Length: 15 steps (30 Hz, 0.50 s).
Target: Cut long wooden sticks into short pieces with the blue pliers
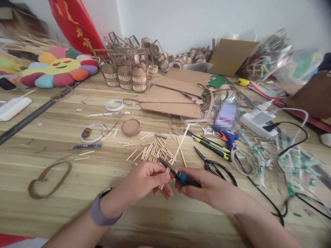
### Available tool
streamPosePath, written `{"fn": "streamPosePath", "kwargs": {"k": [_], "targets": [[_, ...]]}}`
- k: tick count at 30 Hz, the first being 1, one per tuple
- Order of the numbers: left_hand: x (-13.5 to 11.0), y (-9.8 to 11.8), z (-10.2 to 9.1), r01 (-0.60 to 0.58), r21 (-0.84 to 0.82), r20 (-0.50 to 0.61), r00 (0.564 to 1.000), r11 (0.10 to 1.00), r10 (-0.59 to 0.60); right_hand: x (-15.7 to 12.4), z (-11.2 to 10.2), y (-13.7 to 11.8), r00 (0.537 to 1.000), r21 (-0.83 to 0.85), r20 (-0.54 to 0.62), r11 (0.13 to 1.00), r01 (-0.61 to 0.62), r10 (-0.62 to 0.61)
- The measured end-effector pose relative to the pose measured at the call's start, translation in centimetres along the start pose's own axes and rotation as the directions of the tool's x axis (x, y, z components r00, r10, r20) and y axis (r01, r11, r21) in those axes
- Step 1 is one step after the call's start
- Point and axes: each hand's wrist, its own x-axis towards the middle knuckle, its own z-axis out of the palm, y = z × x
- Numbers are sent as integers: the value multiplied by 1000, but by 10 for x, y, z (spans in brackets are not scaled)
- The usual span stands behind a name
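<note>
My left hand (147,181) pinches a thin wooden stick (182,143) between thumb and fingers; its long end points up and away. In my right hand (204,184) is a knife (184,178) with a black and blue handle. The knife's metal blade lies across the stick, close to my left fingertips. Just beyond both hands lies a loose pile of short cut sticks (155,148). A round brown disc with a ridged rim (131,127) sits behind the pile on the left. Black-handled scissors (216,167) rest to the right of my right hand.
A yellow-black cutter (210,144), blue glue gun (229,137), tape roll (243,162) and white power strip (258,122) with cables occupy the right. Small woven baskets (124,77) and cardboard sheets (173,100) stand behind. A coiled brown strip (49,179) lies left, below a flower cushion (60,67).
</note>
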Motion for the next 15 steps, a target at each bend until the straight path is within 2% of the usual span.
{"fn": "streamPosePath", "kwargs": {"k": [15], "targets": [[0, -3, 0, 6, 3, 33, 999, 1000, -6, 1, 3, 0, 1000, -48, 7, 999, 13, -13]]}}
